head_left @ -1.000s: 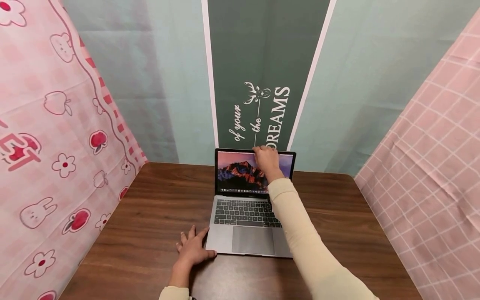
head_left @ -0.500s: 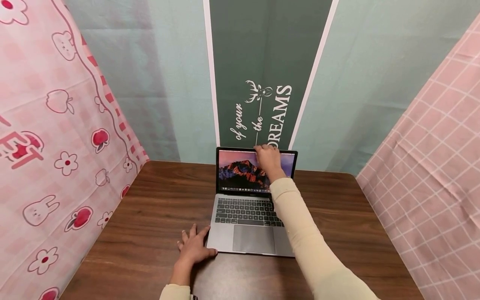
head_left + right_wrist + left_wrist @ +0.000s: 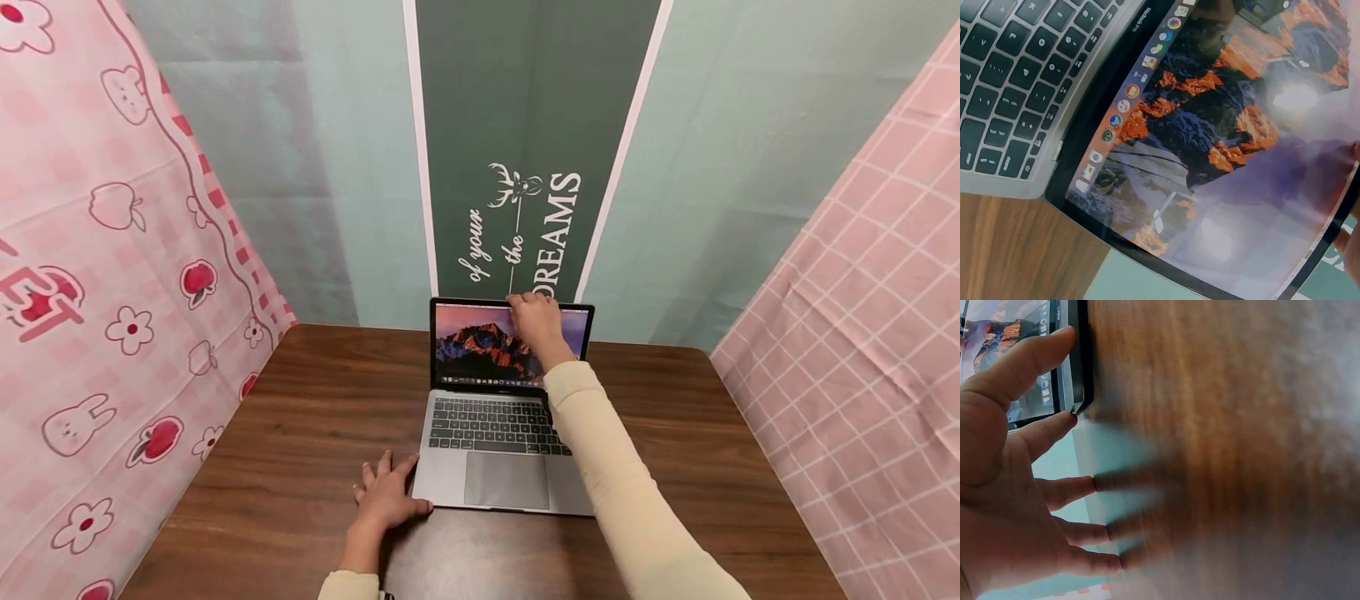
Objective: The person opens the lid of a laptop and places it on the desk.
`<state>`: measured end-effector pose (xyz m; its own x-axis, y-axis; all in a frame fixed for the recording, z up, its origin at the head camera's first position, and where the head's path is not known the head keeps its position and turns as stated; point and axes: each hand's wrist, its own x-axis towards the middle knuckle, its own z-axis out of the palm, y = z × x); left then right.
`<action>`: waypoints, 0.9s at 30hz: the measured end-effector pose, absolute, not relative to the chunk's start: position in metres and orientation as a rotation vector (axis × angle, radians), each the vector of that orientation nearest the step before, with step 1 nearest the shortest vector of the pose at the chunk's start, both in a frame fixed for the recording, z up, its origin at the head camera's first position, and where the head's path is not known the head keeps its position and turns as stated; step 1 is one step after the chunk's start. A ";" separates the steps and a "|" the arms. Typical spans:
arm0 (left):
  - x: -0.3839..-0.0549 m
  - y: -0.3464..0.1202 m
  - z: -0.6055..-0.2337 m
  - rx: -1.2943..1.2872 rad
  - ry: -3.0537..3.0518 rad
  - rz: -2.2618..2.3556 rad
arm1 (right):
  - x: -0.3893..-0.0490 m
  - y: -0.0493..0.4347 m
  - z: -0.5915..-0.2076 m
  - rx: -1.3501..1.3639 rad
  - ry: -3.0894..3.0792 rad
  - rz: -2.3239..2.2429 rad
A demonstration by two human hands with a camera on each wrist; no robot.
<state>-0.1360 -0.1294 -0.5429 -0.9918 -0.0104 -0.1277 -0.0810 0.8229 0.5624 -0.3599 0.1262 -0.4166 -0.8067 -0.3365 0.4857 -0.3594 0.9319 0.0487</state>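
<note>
An open laptop stands on the wooden table, its lit screen showing a mountain wallpaper. My right hand grips the middle of the lid's top edge. At the right border of the right wrist view, part of that hand shows at the lid's edge. With fingers spread, my left hand rests by the laptop's front left corner. Its thumb and index finger touch the base's edge, and the other fingertips rest on the table, as the left wrist view shows. My right arm covers the right part of the keyboard.
The brown wooden table extends on both sides of the laptop. Behind it hangs a green cloth with white lettering on a darker band. A pink patterned cloth hangs at the left, a pink checked one at the right.
My right wrist and sleeve have shifted slightly to the right, while the hand stays on the lid's top edge. The left hand has not moved.
</note>
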 end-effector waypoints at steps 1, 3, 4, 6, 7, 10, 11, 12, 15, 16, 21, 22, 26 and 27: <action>-0.136 -0.129 -0.543 -0.067 2.886 0.899 | -0.358 0.128 -0.416 0.502 -2.595 0.062; -0.136 -0.127 -0.543 -0.054 2.892 0.902 | -0.356 0.131 -0.414 0.516 -2.607 0.076; -0.135 -0.127 -0.543 -0.049 2.895 0.904 | -0.354 0.133 -0.414 0.528 -2.604 0.091; -0.135 -0.126 -0.544 -0.049 2.900 0.904 | -0.351 0.137 -0.413 0.548 -2.592 0.122; -0.135 -0.127 -0.544 -0.050 2.902 0.903 | -0.349 0.140 -0.414 0.563 -2.581 0.141; -0.135 -0.128 -0.544 -0.051 2.911 0.890 | -0.344 0.145 -0.416 0.603 -2.562 0.214; -0.135 -0.128 -0.544 -0.050 2.912 0.886 | -0.342 0.147 -0.417 0.615 -2.559 0.232; -0.135 -0.129 -0.544 -0.050 2.913 0.882 | -0.340 0.149 -0.417 0.629 -2.555 0.250; -0.134 -0.130 -0.543 -0.043 2.915 0.882 | -0.335 0.153 -0.419 0.662 -2.521 0.306; -0.134 -0.130 -0.543 -0.043 2.914 0.886 | -0.334 0.154 -0.419 0.669 -2.506 0.315; -0.134 -0.132 -0.541 -0.018 2.924 0.884 | -0.323 0.161 -0.420 0.656 -2.450 0.380; -0.134 -0.133 -0.541 -0.016 2.924 0.885 | -0.320 0.162 -0.421 0.648 -2.449 0.396; -0.134 -0.134 -0.539 0.010 2.935 0.884 | -0.306 0.170 -0.427 0.617 -2.416 0.469; -0.134 -0.134 -0.538 0.020 2.938 0.890 | -0.302 0.173 -0.429 0.609 -2.402 0.495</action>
